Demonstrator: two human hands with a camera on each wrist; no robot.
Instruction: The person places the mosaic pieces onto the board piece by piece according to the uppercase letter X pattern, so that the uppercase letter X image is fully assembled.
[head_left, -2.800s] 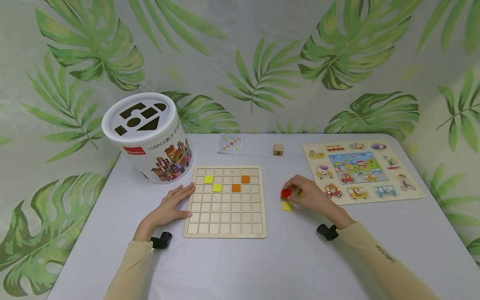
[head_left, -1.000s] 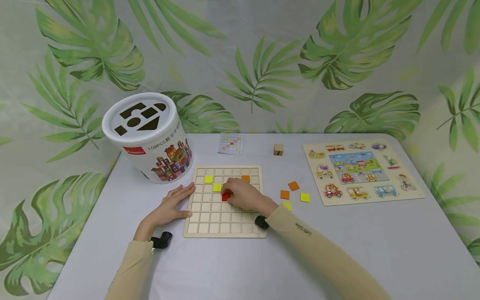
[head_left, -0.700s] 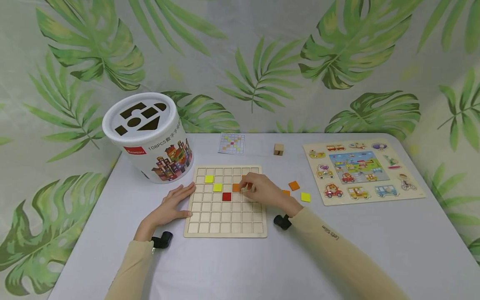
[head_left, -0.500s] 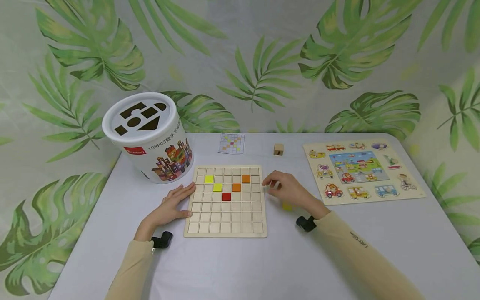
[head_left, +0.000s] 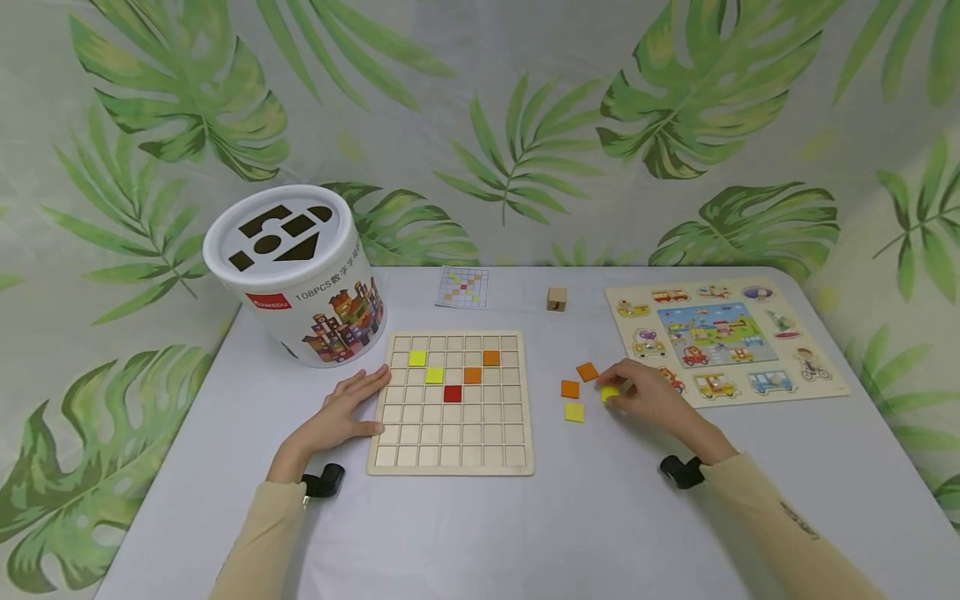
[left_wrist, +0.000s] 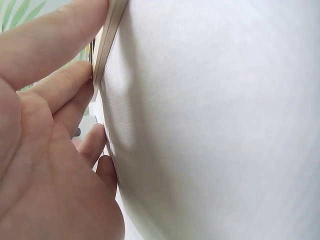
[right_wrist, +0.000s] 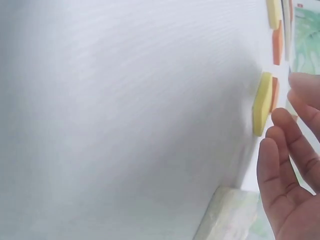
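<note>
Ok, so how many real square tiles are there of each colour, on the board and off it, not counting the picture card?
Yellow tiles: 4
Orange tiles: 4
Red tile: 1
Total: 9

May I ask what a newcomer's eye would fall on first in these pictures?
Probably the big white bucket with dark shape cut-outs on top, at the back left of the table. Next, likely, the wooden grid board in the middle, where a red tile forms the point of a V with two yellow tiles and two orange tiles. Behind everything, the leaf-print backdrop fills the upper half of the head view.
</note>
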